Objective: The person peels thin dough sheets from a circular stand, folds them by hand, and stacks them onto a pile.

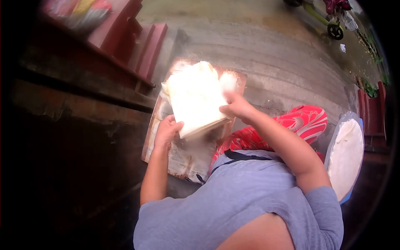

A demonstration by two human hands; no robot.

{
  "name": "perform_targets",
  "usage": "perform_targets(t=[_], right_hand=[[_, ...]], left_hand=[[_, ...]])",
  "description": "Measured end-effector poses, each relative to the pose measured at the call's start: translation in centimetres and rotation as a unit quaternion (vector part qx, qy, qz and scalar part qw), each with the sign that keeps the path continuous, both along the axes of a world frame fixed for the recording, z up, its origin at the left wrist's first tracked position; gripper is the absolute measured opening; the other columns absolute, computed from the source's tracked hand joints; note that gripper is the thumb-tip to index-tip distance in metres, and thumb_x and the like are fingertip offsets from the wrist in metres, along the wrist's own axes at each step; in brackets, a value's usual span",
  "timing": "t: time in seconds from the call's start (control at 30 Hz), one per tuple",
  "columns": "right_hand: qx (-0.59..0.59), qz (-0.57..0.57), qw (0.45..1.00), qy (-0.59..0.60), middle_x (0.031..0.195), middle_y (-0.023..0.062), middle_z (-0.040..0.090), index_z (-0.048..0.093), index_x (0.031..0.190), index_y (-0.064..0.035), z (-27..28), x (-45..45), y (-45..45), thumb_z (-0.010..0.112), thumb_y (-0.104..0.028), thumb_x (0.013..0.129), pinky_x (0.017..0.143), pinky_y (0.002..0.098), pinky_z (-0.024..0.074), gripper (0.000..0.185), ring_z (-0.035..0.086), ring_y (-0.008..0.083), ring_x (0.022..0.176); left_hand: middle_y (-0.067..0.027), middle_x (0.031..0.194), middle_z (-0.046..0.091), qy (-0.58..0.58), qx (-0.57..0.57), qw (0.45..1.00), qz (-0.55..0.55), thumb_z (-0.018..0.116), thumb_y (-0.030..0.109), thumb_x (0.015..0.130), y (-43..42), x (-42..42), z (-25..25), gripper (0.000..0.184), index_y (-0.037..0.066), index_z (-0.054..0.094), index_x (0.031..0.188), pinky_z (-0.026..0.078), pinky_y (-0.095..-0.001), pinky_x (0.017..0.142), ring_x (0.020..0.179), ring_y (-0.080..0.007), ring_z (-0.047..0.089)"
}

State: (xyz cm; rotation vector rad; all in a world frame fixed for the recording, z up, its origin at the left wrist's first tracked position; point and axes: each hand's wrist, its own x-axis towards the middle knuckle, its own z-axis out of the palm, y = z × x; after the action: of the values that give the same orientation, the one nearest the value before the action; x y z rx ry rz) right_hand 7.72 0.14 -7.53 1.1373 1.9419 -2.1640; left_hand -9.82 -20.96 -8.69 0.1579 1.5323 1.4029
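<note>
A thick, pale cream stack of folded sheets (198, 102) lies over a wooden board (181, 160) dusted with white powder. Strong light washes out its top, so I cannot tell what the sheets are made of. My left hand (166, 131) grips the near left corner, thumb on top and fingers at the side. At the right edge, my right hand (239, 108) is closed on the stack with thumb and fingertips. The near edge shows several layers. A bright white patch of powder (228, 81) sits beyond my right hand.
A blue-edged container (346, 154) with white contents stands at my right. Dark red wooden beams (146, 52) rise at the left, with colourful bags (83, 10) on top. A small wheeled vehicle (335, 31) stands far off on the concrete ground (287, 62).
</note>
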Motion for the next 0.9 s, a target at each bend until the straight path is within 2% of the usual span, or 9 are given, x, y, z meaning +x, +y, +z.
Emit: perform_targets(t=[0.03,0.1,0.13,0.2,0.33,0.43,0.53,0.73,0.9], right_hand=[[0.000,-0.003,1.000,0.000,0.111,0.0161,0.057,0.050,0.122,0.0020,0.1,0.1,0.0,0.064,-0.010,0.076,0.085,0.0330,0.0464,0.049,0.057,0.0238,0.102],[0.269,-0.005,0.963,-0.015,0.105,0.0146,0.062,0.050,0.123,-0.0034,0.5,0.5,-0.3,0.068,-0.012,0.076,0.088,0.0388,0.0469,0.052,0.060,0.0279,0.100],[0.269,-0.007,0.963,-0.016,0.105,0.0146,0.062,0.050,0.123,-0.0034,0.8,0.8,-0.6,0.068,-0.012,0.076,0.088,0.0388,0.0469,0.052,0.060,0.0279,0.100],[0.623,0.054,0.774,0.093,0.113,0.0125,0.059,0.055,0.118,-0.0073,1.8,1.0,-1.6,0.068,-0.019,0.078,0.094,0.0413,0.0414,0.044,0.055,0.0284,0.109],[0.555,0.292,0.769,0.119,0.128,0.0073,0.054,0.056,0.119,-0.0096,1.1,1.8,-3.5,0.062,-0.032,0.083,0.104,0.0411,0.0342,0.043,0.046,0.0236,0.125],[0.563,0.298,0.762,0.114,0.134,0.0080,0.050,0.051,0.127,-0.0107,0.7,3.3,-3.6,0.060,-0.034,0.085,0.108,0.0410,0.0304,0.050,0.042,0.0225,0.129],[0.575,0.267,0.762,0.132,0.133,0.0090,0.051,0.052,0.125,-0.0099,3.9,6.0,-2.4,0.061,-0.030,0.085,0.107,0.0414,0.0319,0.046,0.044,0.0239,0.127],[0.559,-0.086,0.819,0.100,0.111,0.0094,0.062,0.064,0.102,-0.0070,9.3,19.8,1.6,0.065,-0.011,0.082,0.084,0.0364,0.0481,0.020,0.059,0.0258,0.101],[0.518,-0.407,0.749,-0.072,0.098,0.0085,0.061,0.062,0.105,-0.0038,6.6,36.6,3.9,0.057,-0.005,0.085,0.073,0.0276,0.0499,0.020,0.061,0.0181,0.083]], left_hand=[[-0.0101,0.102,0.066,0.165,-0.113,0.977,-0.069,0.062,0.013,0.082,0.1,-0.8,0.1,0.035,-0.003,0.057,0.114,0.049,-0.0310,0.079,0.087,-0.0213,0.064],[-0.0132,0.112,0.063,0.459,-0.289,0.830,-0.133,0.062,0.023,0.084,1.8,-0.1,3.0,0.034,0.002,0.062,0.111,0.046,-0.0375,0.086,0.102,-0.0307,0.061],[-0.0132,0.112,0.063,0.459,-0.288,0.829,-0.135,0.062,0.023,0.084,2.5,-0.5,2.7,0.034,0.002,0.062,0.111,0.046,-0.0375,0.086,0.102,-0.0307,0.061],[-0.0132,0.134,0.050,0.743,-0.071,0.642,-0.172,0.057,0.030,0.088,3.7,-2.3,1.1,0.042,0.006,0.056,0.123,0.036,-0.0480,0.099,0.126,-0.0351,0.042],[-0.0110,0.149,0.031,0.716,-0.111,0.640,-0.256,0.047,0.040,0.092,6.3,-4.8,-3.3,0.053,0.009,0.045,0.135,0.020,-0.0560,0.107,0.141,-0.0317,0.017],[-0.0100,0.153,0.022,0.597,-0.206,0.714,-0.303,0.033,0.049,0.094,6.7,-6.1,-5.5,0.061,0.010,0.037,0.141,0.009,-0.0584,0.110,0.144,-0.0298,0.006],[-0.0130,0.152,0.024,0.616,-0.217,0.677,-0.338,0.037,0.047,0.094,6.9,-6.0,-3.4,0.058,0.009,0.041,0.138,0.007,-0.0575,0.110,0.143,-0.0318,0.007],[-0.0142,0.146,0.035,0.659,-0.042,0.692,-0.292,0.059,0.025,0.090,8.1,-2.5,2.4,0.042,0.008,0.053,0.127,0.017,-0.0499,0.111,0.140,-0.0355,0.018],[-0.0110,0.145,0.037,0.645,0.097,0.679,-0.338,0.059,0.011,0.089,11.3,2.8,6.4,0.037,0.008,0.054,0.126,0.021,-0.0459,0.111,0.141,-0.0330,0.019]])
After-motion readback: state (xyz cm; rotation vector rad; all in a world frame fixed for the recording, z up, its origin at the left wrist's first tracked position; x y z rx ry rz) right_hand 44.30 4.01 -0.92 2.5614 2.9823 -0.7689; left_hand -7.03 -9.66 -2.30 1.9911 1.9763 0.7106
